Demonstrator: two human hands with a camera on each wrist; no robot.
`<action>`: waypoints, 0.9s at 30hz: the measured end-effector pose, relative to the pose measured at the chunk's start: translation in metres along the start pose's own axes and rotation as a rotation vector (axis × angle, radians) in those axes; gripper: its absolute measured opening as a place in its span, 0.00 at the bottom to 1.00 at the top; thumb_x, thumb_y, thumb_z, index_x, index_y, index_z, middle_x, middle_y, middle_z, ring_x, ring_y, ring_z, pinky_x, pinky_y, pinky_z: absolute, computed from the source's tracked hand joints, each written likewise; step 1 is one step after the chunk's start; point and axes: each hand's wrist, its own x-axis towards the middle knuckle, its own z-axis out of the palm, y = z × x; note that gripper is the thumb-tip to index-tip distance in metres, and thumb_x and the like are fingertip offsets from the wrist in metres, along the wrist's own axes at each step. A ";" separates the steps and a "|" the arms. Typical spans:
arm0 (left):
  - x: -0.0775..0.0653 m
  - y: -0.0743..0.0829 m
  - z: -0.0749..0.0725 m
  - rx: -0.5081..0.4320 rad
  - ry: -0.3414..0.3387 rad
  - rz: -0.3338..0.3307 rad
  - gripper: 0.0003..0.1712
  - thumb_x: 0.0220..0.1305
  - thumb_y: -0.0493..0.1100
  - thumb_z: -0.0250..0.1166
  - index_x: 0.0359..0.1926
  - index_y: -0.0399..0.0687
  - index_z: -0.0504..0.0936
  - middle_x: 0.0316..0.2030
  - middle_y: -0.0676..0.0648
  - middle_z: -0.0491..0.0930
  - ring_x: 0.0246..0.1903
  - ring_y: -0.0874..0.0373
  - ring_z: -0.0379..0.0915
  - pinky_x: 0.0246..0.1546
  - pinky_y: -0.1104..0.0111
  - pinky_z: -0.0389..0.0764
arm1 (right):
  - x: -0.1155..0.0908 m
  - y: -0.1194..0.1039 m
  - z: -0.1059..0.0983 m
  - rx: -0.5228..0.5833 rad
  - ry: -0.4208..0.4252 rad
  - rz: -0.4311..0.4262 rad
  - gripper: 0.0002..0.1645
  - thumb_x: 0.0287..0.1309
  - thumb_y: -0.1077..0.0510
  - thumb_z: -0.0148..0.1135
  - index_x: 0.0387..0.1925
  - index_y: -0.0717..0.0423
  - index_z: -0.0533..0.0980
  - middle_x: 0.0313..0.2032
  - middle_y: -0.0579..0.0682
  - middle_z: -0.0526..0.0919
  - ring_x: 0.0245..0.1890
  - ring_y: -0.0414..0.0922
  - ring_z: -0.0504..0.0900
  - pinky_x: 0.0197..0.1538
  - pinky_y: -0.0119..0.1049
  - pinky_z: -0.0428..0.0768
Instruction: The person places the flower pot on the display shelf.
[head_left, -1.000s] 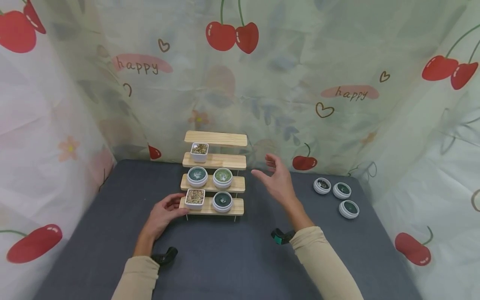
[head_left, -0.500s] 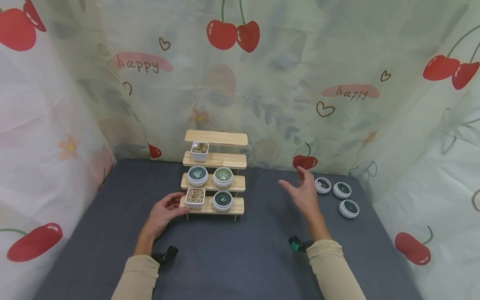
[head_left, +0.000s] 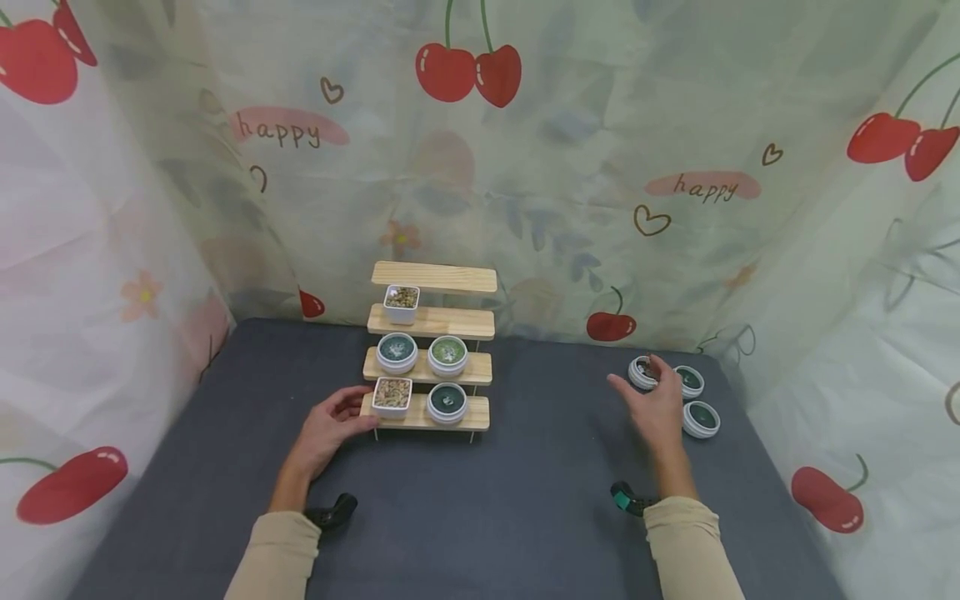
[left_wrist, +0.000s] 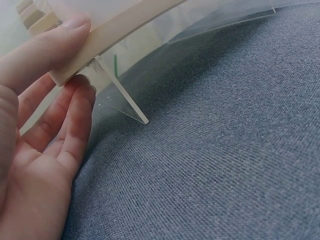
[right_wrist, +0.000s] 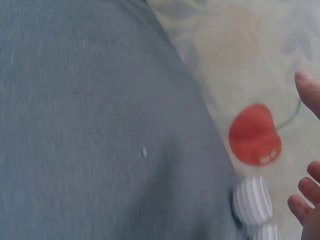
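Observation:
A four-step wooden display stand [head_left: 477,413] stands left of centre in the head view. My left hand [head_left: 326,429] grips the left end of its lowest board; the left wrist view has the thumb on top and fingertips below, beside a clear leg [left_wrist: 127,97]. On the steps are square white cups of dried bits, one low [head_left: 392,397] and one higher [head_left: 401,306]. Round white pots hold teal [head_left: 397,352], green [head_left: 447,356] and dark green [head_left: 447,402] contents. My right hand [head_left: 655,408], thumb and fingers spread, hovers at a dark-filled round pot [head_left: 639,377], partly covering it.
Two more round pots, one behind [head_left: 689,382] and one nearer [head_left: 701,419], stand right of my right hand on the dark grey cloth [head_left: 487,517]. A cherry-printed curtain [head_left: 540,167] closes off the back and sides. The stand's top board [head_left: 435,277] bears nothing.
My right hand has travelled right, from beside the stand to the loose pots at the table's right. The left hand keeps its hold on the stand.

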 end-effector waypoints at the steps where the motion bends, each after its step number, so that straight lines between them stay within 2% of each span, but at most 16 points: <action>1: 0.000 0.000 0.000 -0.003 -0.001 0.005 0.43 0.55 0.47 0.79 0.69 0.46 0.72 0.61 0.38 0.75 0.51 0.63 0.77 0.48 0.77 0.80 | 0.000 0.003 -0.004 -0.008 0.010 0.006 0.54 0.56 0.45 0.76 0.74 0.62 0.60 0.69 0.65 0.65 0.71 0.61 0.66 0.73 0.57 0.64; 12: -0.001 -0.001 0.000 -0.008 0.000 0.021 0.41 0.56 0.46 0.79 0.69 0.45 0.72 0.59 0.40 0.75 0.49 0.64 0.77 0.47 0.76 0.80 | -0.003 0.034 -0.042 0.006 0.159 0.045 0.49 0.55 0.49 0.77 0.71 0.63 0.65 0.67 0.68 0.65 0.69 0.62 0.66 0.70 0.58 0.66; 16: -0.001 -0.001 0.001 -0.010 0.004 0.016 0.42 0.56 0.46 0.79 0.69 0.45 0.72 0.59 0.40 0.75 0.50 0.63 0.77 0.47 0.76 0.80 | -0.005 0.048 -0.053 -0.040 0.172 0.071 0.51 0.56 0.46 0.76 0.73 0.62 0.64 0.68 0.68 0.64 0.69 0.64 0.63 0.70 0.61 0.63; 19: -0.001 -0.001 0.000 -0.012 0.007 0.012 0.42 0.55 0.46 0.79 0.69 0.45 0.72 0.59 0.39 0.75 0.50 0.63 0.77 0.47 0.76 0.80 | -0.006 0.061 -0.059 -0.070 0.167 0.081 0.51 0.56 0.45 0.76 0.73 0.60 0.64 0.69 0.69 0.64 0.71 0.65 0.60 0.73 0.63 0.58; 23: -0.001 -0.001 -0.001 -0.016 0.007 0.018 0.41 0.55 0.46 0.79 0.68 0.45 0.73 0.59 0.40 0.76 0.49 0.64 0.78 0.47 0.76 0.81 | -0.008 0.077 -0.065 -0.068 0.164 0.104 0.51 0.55 0.45 0.76 0.74 0.59 0.64 0.71 0.69 0.63 0.74 0.66 0.56 0.73 0.64 0.53; 27: -0.001 -0.001 0.000 -0.020 0.003 0.028 0.41 0.56 0.45 0.79 0.68 0.45 0.73 0.58 0.41 0.76 0.49 0.64 0.78 0.47 0.76 0.81 | -0.012 0.090 -0.069 -0.052 0.137 0.149 0.55 0.56 0.43 0.75 0.77 0.57 0.59 0.75 0.68 0.56 0.76 0.66 0.50 0.76 0.65 0.48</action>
